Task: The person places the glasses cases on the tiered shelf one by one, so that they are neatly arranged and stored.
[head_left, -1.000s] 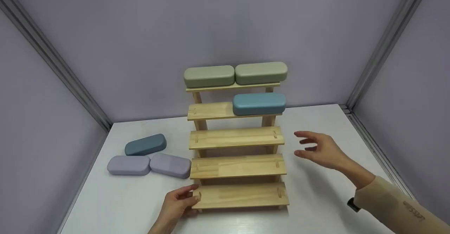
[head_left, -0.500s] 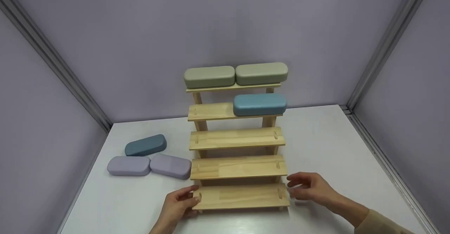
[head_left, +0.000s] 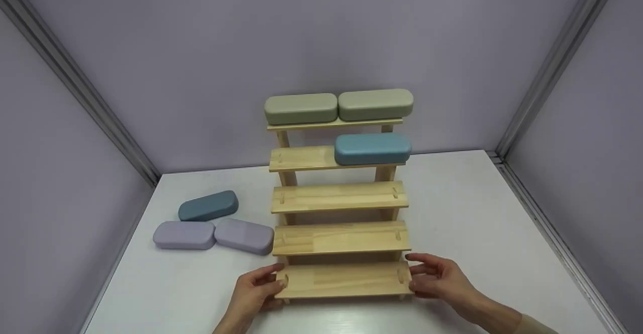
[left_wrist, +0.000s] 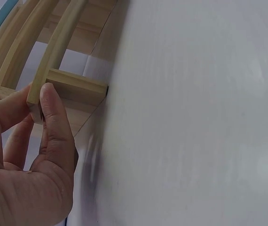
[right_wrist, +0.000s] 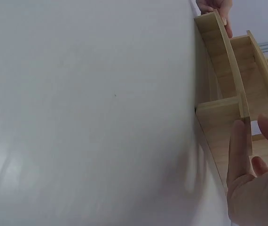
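A five-step wooden display stand (head_left: 341,280) stands on the white table. My left hand (head_left: 250,291) pinches the left end of its lowest step, thumb and index finger on the board in the left wrist view. At the other end of that step, my right hand (head_left: 444,281) has its thumb against the board's end, while the index finger stands a little off it in the right wrist view. Two green oblong cases, left (head_left: 301,109) and right (head_left: 376,104), fill the top step. A blue case (head_left: 372,148) sits on the right half of the step below.
Left of the stand lie a dark blue case (head_left: 208,206) and two lilac cases, one outer (head_left: 184,235) and one inner (head_left: 244,235) close beside the stand. Grey walls (head_left: 321,32) enclose the white table (head_left: 477,213) behind and at both sides.
My right hand has come down and toward me from beside the middle steps to the right end of the lowest step. My left hand keeps its pinch, and the cases are where they were.
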Tool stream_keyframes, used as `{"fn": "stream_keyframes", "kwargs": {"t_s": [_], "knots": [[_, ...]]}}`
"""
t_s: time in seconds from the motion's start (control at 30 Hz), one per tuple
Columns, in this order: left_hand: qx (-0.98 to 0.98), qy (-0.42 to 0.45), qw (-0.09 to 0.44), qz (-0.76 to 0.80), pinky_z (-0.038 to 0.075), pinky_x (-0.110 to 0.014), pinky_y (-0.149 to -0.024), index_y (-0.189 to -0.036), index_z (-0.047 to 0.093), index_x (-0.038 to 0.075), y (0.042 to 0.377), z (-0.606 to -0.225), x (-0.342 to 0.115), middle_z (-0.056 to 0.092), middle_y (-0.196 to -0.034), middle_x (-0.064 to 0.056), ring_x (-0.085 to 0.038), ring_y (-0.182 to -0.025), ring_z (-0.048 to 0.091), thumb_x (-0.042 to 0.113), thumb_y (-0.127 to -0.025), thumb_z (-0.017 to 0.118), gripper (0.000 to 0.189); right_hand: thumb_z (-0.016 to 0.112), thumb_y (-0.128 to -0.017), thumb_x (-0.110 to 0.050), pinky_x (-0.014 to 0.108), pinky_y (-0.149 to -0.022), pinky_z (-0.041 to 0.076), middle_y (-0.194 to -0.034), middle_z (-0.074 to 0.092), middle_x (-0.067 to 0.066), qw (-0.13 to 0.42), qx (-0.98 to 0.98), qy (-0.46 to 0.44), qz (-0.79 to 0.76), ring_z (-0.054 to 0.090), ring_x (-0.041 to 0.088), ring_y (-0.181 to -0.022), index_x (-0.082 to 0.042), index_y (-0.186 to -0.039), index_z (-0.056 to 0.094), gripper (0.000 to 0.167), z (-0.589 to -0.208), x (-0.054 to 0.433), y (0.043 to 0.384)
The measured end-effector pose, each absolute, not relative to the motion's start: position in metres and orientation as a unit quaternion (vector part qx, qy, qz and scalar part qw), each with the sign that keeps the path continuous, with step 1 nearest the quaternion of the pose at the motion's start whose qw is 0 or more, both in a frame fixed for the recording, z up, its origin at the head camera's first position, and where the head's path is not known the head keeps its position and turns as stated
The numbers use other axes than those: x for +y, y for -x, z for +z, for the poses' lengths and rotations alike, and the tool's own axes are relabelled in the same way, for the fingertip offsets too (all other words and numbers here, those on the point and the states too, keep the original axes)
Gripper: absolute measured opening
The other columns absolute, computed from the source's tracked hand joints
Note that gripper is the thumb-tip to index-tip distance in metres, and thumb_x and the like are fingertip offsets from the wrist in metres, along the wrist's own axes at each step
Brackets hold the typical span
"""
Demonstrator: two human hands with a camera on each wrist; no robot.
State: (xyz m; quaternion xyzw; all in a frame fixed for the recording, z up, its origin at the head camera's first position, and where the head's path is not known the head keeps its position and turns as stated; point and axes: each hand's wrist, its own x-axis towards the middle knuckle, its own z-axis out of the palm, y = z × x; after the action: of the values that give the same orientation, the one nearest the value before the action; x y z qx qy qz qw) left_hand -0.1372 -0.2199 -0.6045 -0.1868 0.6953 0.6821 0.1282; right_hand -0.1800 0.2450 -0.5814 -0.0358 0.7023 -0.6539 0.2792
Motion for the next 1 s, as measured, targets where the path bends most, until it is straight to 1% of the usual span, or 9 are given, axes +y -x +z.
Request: {"fn": "stream_keyframes", "kwargs": {"t_s": [0.17,0.27,0.5,0.6,0.83,1.0], "knots": [[0.694,0.186,0.128,0.684,0.069,-0.030,-0.072,-0.149,0.070,0.002,0.1372,-0.6044,-0.2204,0.061,-0.108,0.000,-0.011,-0.089,0.068,0.004,-0.095,0.085,0.056,0.082,-0.100,-0.008,0.030,-0.088,0.070,-0.121,0.075,0.000,0.273,0.698,0.042,-0.660,0.080,0.009,-0.102,0.009,-0.160,0.053,0.069,-0.5838,0.2415,0.1759],[0.691,0.180,0.126,0.689,0.069,-0.030,-0.072,-0.149,0.070,0.001,0.1370,-0.6053,-0.2209,0.061,-0.107,0.000,-0.011,-0.088,0.068,0.003,-0.095,0.085,0.056,0.080,-0.101,-0.008,0.029,-0.087,0.070,-0.117,0.074,-0.003,0.269,0.698,0.043,-0.662,0.079,0.008,-0.100,0.008,-0.157,0.056,0.064,-0.5844,0.2407,0.1754],[0.692,0.182,0.127,0.687,0.069,-0.030,-0.073,-0.150,0.070,0.001,0.1373,-0.6071,-0.2215,0.064,-0.108,0.000,-0.011,-0.089,0.069,0.004,-0.095,0.085,0.057,0.078,-0.101,-0.007,0.028,-0.088,0.069,-0.114,0.072,-0.006,0.261,0.702,0.048,-0.661,0.078,0.009,-0.100,0.010,-0.154,0.058,0.059,-0.5870,0.2410,0.1771],[0.691,0.177,0.124,0.690,0.068,-0.029,-0.072,-0.149,0.070,0.001,0.1367,-0.6062,-0.2202,0.062,-0.107,0.000,-0.011,-0.089,0.069,0.004,-0.095,0.085,0.057,0.078,-0.102,-0.007,0.028,-0.088,0.069,-0.112,0.072,-0.007,0.260,0.699,0.047,-0.665,0.078,0.008,-0.100,0.010,-0.153,0.058,0.058,-0.5880,0.2419,0.1771],[0.685,0.174,0.116,0.697,0.071,-0.031,-0.073,-0.148,0.071,-0.001,0.1338,-0.6020,-0.2171,0.055,-0.107,-0.002,-0.011,-0.090,0.074,0.001,-0.094,0.086,0.056,0.077,-0.102,-0.007,0.029,-0.089,0.069,-0.113,0.071,-0.007,0.254,0.700,0.056,-0.665,0.076,0.007,-0.100,0.011,-0.152,0.059,0.056,-0.5885,0.2427,0.1759],[0.704,0.169,0.120,0.680,0.071,-0.031,-0.075,-0.147,0.072,0.001,0.1328,-0.5977,-0.2186,0.062,-0.108,-0.004,-0.011,-0.092,0.072,0.003,-0.094,0.087,0.055,0.078,-0.101,-0.006,0.029,-0.087,0.069,-0.111,0.072,-0.007,0.249,0.703,0.051,-0.664,0.076,0.007,-0.099,0.011,-0.151,0.060,0.056,-0.5894,0.2404,0.1760]]}}
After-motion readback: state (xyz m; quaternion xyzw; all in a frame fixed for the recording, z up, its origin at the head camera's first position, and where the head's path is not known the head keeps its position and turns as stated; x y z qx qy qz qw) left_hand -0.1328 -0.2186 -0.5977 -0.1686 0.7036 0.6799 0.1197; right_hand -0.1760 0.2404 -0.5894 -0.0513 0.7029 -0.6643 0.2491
